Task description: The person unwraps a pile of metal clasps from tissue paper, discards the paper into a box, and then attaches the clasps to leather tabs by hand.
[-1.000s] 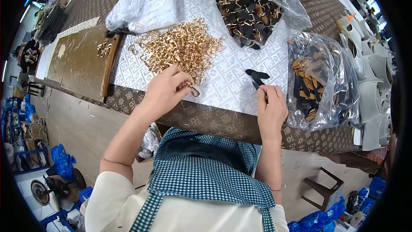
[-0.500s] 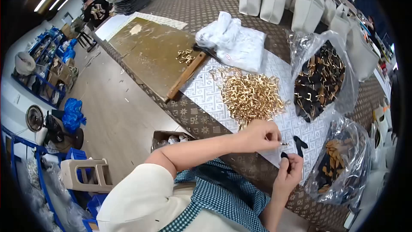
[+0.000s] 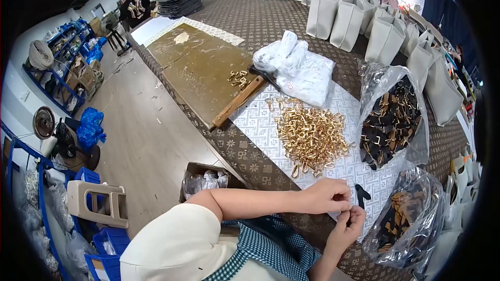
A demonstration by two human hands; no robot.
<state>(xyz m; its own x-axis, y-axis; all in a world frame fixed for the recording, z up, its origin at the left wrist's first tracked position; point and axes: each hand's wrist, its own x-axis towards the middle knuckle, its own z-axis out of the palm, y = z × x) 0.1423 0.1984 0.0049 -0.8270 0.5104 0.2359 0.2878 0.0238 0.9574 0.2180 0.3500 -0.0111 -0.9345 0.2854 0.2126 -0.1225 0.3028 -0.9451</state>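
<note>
My left hand (image 3: 327,196) is closed in a pinch, its fingertips meeting those of my right hand (image 3: 348,229) over the patterned white sheet (image 3: 255,119). A small gold metal clasp was in the left fingers a moment earlier; now it is mostly hidden between the hands. My right hand is also pinched, on a black leather tab largely covered by the fingers. Just beyond the hands lies another black leather tab (image 3: 360,194). A pile of gold clasps (image 3: 311,138) spreads out past my left hand.
To the right stand a plastic bag of dark tabs with gold clasps (image 3: 391,122) and a bag of brown and black tabs (image 3: 403,213). A wooden-handled hammer (image 3: 237,103) rests beside a brown board (image 3: 195,67). Pale bags (image 3: 346,23) line the back; two people are farther off.
My two hands have come together, and the clasp and black tab they held apart are now mostly hidden between the fingers. The whole view has shifted slightly.
</note>
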